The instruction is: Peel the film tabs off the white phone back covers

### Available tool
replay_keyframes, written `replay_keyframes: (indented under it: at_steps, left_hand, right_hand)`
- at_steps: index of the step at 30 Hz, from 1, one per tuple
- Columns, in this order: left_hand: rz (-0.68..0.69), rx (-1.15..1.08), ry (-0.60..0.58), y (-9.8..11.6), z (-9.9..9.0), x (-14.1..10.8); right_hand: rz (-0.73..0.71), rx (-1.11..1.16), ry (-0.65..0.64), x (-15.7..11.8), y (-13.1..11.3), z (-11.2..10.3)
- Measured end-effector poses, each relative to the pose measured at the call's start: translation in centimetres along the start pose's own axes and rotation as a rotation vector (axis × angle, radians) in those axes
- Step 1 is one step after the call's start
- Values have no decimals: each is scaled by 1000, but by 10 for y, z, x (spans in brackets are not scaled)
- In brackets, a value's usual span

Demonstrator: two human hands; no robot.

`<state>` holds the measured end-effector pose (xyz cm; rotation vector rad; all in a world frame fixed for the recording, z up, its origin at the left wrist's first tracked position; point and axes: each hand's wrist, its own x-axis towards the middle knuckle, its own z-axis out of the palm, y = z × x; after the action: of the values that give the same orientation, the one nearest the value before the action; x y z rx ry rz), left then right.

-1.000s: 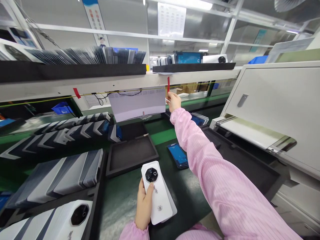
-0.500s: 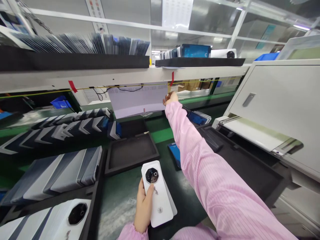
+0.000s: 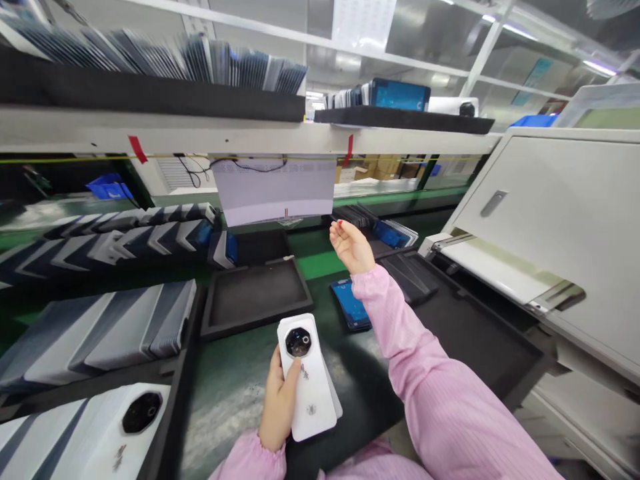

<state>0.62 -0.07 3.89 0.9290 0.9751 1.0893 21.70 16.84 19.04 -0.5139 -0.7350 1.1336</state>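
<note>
Left hand (image 3: 277, 407) at 6 o'clock, low in view, grip wrapped round a white phone back cover (image 3: 306, 377), thumb on its face just under the round black camera ring; cover is tilted, lifted above the green table (image 3: 235, 393), more thin white pieces seem stacked behind it. At 8 o'clock, a dark tray (image 3: 165, 427) with another white back cover (image 3: 100, 443) lying flat, camera hole up. Right hand (image 3: 351, 247) near centre, raised in the air, palm up, fingers loosely curled, grip part open and holding nothing, pink sleeve (image 3: 440, 393) running to 5 o'clock. Just under that hand a blue phone frame (image 3: 350, 305) lies flat on the table. Empty black tray (image 3: 255, 297) at 11 o'clock of the held cover. Rows of grey-white covers (image 3: 105, 243) at 9 o'clock. White machine housing (image 3: 555, 220) at 3 o'clock. Further back at 12 o'clock a white sheet (image 3: 275, 190) hangs under the shelf (image 3: 200, 137).
</note>
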Motion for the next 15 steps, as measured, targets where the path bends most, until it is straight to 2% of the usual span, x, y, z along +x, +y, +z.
replay_keyframes:
  at_steps: [4, 8, 15]
  left_hand:
    - [30, -27, 28, -2, 2, 1]
    - [68, -74, 50, -6, 1, 4]
    - [125, -85, 35, -11, -1, 8]
  right_hand:
    - [-93, -199, 18, -52, 6, -16]
    - [-180, -335, 28, -93, 13, -29]
    - [-108, -662, -117, -157, 37, -43]
